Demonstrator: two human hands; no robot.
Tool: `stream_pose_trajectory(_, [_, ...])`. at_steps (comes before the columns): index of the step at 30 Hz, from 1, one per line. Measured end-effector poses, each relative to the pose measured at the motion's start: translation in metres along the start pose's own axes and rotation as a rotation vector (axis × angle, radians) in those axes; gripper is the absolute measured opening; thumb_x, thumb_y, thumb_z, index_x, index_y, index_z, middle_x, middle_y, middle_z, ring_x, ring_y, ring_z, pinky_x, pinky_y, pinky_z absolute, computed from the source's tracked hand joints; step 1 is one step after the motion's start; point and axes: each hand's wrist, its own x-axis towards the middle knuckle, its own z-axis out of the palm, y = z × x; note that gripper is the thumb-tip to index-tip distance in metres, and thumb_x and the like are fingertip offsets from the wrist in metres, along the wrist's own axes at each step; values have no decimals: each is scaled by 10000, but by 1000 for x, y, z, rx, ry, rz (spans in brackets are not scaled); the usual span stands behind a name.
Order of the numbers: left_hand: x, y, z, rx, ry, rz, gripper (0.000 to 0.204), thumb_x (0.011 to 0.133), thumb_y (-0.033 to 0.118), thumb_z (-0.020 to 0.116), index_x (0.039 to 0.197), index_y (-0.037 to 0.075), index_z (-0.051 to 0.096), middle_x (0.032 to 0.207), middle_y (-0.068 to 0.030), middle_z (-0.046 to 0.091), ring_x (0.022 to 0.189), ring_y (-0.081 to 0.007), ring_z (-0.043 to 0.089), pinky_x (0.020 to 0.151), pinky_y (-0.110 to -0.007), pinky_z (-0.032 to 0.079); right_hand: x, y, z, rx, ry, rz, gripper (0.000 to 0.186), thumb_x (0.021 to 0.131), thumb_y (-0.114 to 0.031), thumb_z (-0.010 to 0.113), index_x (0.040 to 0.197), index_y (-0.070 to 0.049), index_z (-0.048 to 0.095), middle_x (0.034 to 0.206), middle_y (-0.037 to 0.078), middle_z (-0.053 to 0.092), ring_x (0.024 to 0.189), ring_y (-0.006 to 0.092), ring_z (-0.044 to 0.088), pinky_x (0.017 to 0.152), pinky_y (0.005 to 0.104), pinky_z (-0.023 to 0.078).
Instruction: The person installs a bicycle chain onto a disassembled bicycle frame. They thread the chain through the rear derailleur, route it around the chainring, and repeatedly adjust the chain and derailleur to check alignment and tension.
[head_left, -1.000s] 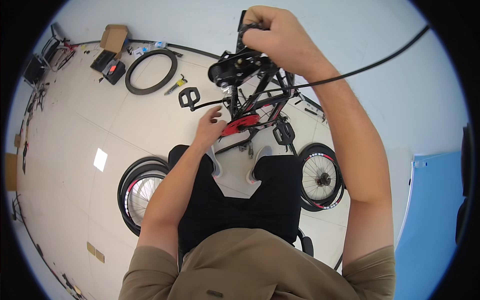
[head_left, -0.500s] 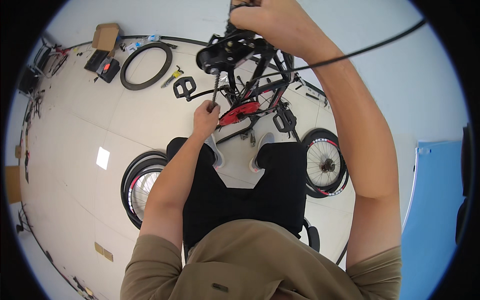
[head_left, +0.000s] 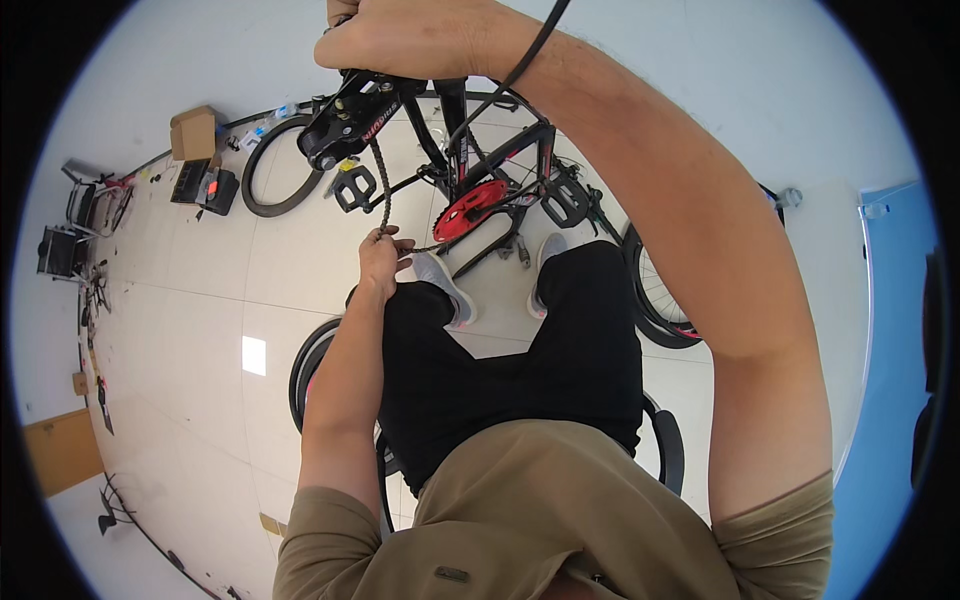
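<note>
From left, we grip the upper end of a black metal derailleur point(head_left: 345, 120) in our clenched right hand point(head_left: 400, 38); below it, our left hand point(head_left: 378, 262) curls loosely round a dark, steel-link chain point(head_left: 386, 190), which drops from derailleur to fingers, then toward a round red chainring point(head_left: 468, 212). Slack could kink the links, we judge; an uneven tug could unseat them.
</note>
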Motion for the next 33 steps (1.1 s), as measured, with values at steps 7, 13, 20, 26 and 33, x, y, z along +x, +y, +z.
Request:
stream_pose_trajectory(7, [-21, 18, -10, -139, -77, 2, 362, 979, 73, 313, 1300, 4, 467, 998, -223, 674, 816, -266, 666, 716, -377, 586, 4, 13, 6, -1, 67, -76, 184, 738, -123, 585, 704, 57, 595, 622, 140, 584, 595, 177, 512, 547, 364, 457])
stream_pose_trajectory(13, [-34, 26, -15, -309, -155, 75, 376, 1001, 55, 289, 1350, -19, 406, 951, -216, 673, 918, -292, 674, 817, -365, 566, 1, 9, 7, -65, 116, -29, 176, 747, -129, 611, 699, 39, 584, 597, 79, 557, 584, 126, 483, 522, 321, 426])
stream_pose_trajectory(20, [-39, 28, -27, -384, -80, 128, 403, 939, -4, 307, 1305, -30, 470, 768, -160, 655, 978, -297, 690, 804, -359, 546, 5, 16, 11, 23, 88, -40, 130, 762, -73, 587, 661, -21, 524, 598, 1, 518, 558, 74, 439, 483, 274, 376])
stream_pose_trajectory(26, [-44, 42, -28, -482, -128, 120, 419, 965, 24, 285, 1361, -60, 392, 762, -147, 618, 1032, -344, 665, 881, -436, 539, 4, 23, 4, 122, 57, -24, 76, 755, -35, 563, 699, -42, 512, 607, -11, 509, 547, 58, 443, 468, 245, 362])
stream_pose_trajectory(33, [-49, 61, -18, -519, -175, 120, 449, 949, 27, 263, 1370, -28, 406, 786, -128, 619, 1038, -342, 658, 882, -481, 511, 5, 26, 1, 31, 7, -10, 120, 784, -136, 574, 724, -61, 501, 663, -60, 434, 623, 35, 367, 566, 216, 281])
